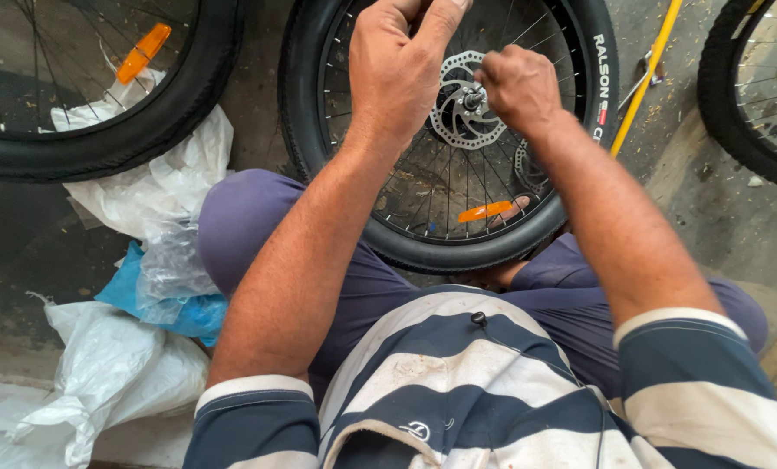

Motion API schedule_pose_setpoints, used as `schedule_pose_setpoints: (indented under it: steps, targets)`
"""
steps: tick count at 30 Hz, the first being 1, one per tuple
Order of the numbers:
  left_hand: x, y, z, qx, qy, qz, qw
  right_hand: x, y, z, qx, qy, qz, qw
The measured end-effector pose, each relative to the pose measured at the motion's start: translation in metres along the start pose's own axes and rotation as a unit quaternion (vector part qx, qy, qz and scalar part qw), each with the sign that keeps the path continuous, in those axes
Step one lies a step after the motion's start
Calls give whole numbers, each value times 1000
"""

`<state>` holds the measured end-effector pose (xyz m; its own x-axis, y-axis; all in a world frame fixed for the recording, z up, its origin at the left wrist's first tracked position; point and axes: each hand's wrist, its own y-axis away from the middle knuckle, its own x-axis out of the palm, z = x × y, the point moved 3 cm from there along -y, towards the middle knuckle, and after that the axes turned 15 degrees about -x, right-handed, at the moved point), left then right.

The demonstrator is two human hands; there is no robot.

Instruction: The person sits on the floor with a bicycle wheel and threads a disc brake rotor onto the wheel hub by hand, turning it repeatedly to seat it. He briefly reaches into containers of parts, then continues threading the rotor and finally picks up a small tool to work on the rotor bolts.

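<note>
Both hands are working at a bicycle wheel point(423, 217) propped against the knees: left hand point(397, 65) gripping its spokes, right hand point(519, 87) pinching the axle point(474, 100). Wheel probably rigid, moderately heavy; spokes thin, so the tyre point(458, 252) is the safest grip.

Black-tyred spoked bicycle wheel point(423, 234) with silver disc rotor point(460, 122), upright between the knees.

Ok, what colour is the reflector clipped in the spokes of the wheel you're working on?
Orange. The reflector sits low in the wheel, clearest in the head view.
</note>
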<state>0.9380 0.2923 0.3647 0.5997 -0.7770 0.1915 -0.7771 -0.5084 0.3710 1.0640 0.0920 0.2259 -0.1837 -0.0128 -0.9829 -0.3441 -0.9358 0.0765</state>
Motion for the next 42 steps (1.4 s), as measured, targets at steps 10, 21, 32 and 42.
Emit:
schedule_pose_setpoints:
  steps: [10,21,32,42]
  targets:
    - [0,0,-5,31,44,14,998,-5,1,-19,115,-104,-7,988]
    - [-1,0,-3,12,-7,-3,1000,-23,3,-2,-162,128,133,969]
    - [1,-2,-1,50,53,26,997,6,12,-4,153,-218,-97,959]
    - [0,-1,4,40,4,-3,999,-9,13,2,-93,-20,-24,995]
